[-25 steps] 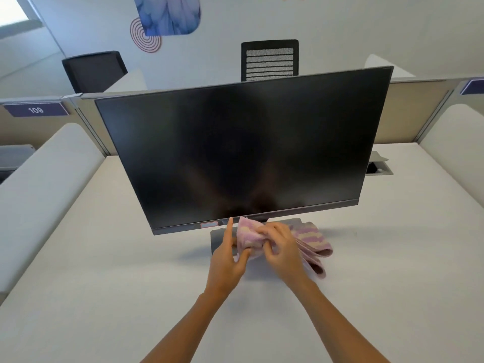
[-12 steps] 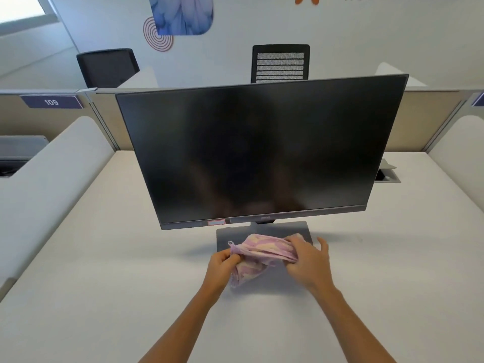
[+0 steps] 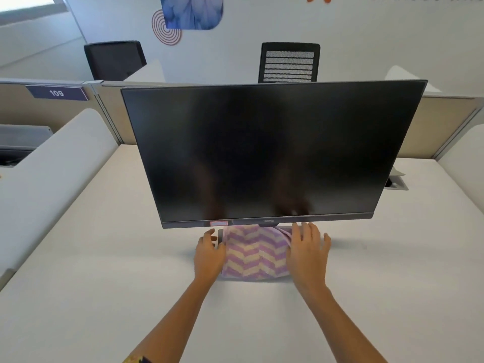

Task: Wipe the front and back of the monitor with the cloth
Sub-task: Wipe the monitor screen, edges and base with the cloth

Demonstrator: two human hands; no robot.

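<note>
A black monitor (image 3: 269, 153) with a dark screen stands on the white desk (image 3: 104, 271), facing me. Below its lower edge a purple and cream chevron cloth (image 3: 255, 254) lies spread flat over the monitor's base, of which only a sliver (image 3: 220, 235) shows. My left hand (image 3: 209, 255) rests at the cloth's left edge with relaxed fingers. My right hand (image 3: 307, 254) lies on the cloth's right edge, fingers straight and spread. Neither hand grips the cloth.
White padded dividers flank the desk at left (image 3: 52, 166) and right (image 3: 466, 153). A cable port (image 3: 395, 183) sits behind the monitor's right side. Two black chairs (image 3: 289, 62) (image 3: 114, 58) stand beyond the beige partition.
The cloth was bunched between both hands; now it lies spread flat over the base, with both hands opened at its sides.
</note>
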